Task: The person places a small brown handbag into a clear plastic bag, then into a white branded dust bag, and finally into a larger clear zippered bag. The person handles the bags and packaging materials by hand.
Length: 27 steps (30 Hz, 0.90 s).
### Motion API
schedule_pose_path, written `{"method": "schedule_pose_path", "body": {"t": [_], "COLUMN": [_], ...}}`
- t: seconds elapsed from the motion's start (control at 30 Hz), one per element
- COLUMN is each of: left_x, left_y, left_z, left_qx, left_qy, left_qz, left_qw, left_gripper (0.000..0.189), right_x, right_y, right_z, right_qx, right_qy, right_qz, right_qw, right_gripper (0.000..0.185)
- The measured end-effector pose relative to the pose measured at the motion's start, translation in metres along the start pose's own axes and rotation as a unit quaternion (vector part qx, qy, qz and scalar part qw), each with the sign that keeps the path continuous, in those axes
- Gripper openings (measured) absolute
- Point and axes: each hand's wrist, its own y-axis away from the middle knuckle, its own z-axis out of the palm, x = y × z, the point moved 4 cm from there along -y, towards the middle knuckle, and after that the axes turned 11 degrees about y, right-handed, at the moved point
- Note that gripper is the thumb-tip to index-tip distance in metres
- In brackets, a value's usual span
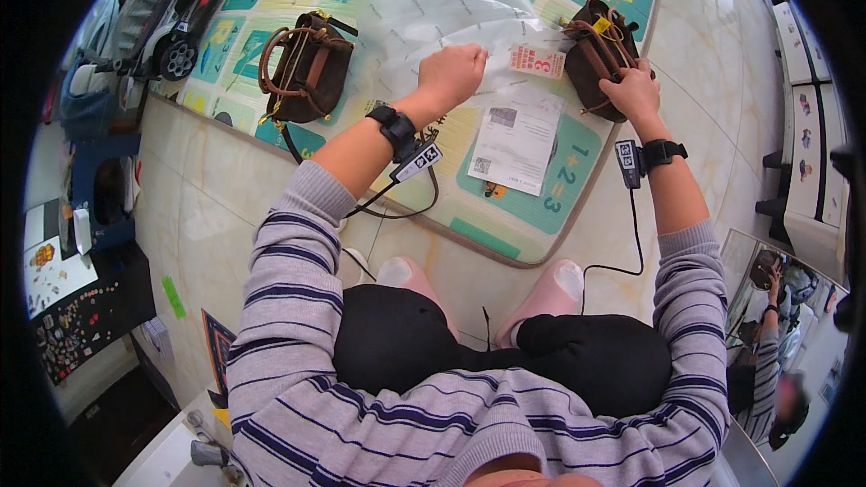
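Observation:
My left hand (452, 74) is a closed fist over a crumpled clear plastic bag (406, 20) printed with writing. Nothing shows between its fingers, though their undersides are hidden. With my right hand (632, 91) I grip the near side of a small dark brown handbag (590, 57), which has lighter brown handles and a yellow tag (601, 26). A second, similar handbag (312, 78) stands to the left of the plastic, its handles leaning left. Between my hands lie a red-and-white printed card (538, 61) and a printed paper sheet (515, 149).
Everything rests on a patterned foam play mat (467, 233) over a tiled floor (203, 169). Toy cars (179, 20) crowd the far left. A mirror (778, 270) leans at right, near white drawers (805, 142). Cables (612, 270) hang from both wrist devices.

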Motion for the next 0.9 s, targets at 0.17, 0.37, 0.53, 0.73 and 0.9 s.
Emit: {"method": "schedule_pose_path", "body": {"t": [0.17,0.37,0.53,0.73,0.9], "left_x": [-0.002,-0.004,-0.009,-0.026,-0.03], "left_y": [-0.007,-0.005,0.005,0.006,-0.006], "left_z": [-0.007,-0.007,-0.004,0.013,0.021], "left_qx": [-0.001,-0.012,0.011,0.02,0.007], "left_qy": [0.009,0.007,0.026,0.047,0.064], "left_qz": [-0.025,-0.036,0.001,0.011,-0.027], "left_qw": [1.0,0.999,1.0,0.999,0.998], "left_gripper": [0.034,0.032,0.027,0.021,0.02], "right_x": [-0.005,0.001,0.025,0.069,0.073], "right_y": [0.007,0.006,0.002,0.003,0.023], "right_z": [-0.003,-0.003,-0.001,-0.043,-0.105], "right_qx": [-0.01,-0.021,0.006,-0.089,-0.143], "right_qy": [0.012,-0.004,-0.087,-0.44,-0.523], "right_qz": [0.009,0.015,-0.009,0.028,-0.019], "right_qw": [1.0,1.0,0.996,0.893,0.84], "right_gripper": [0.046,0.049,0.052,0.036,0.037]}}
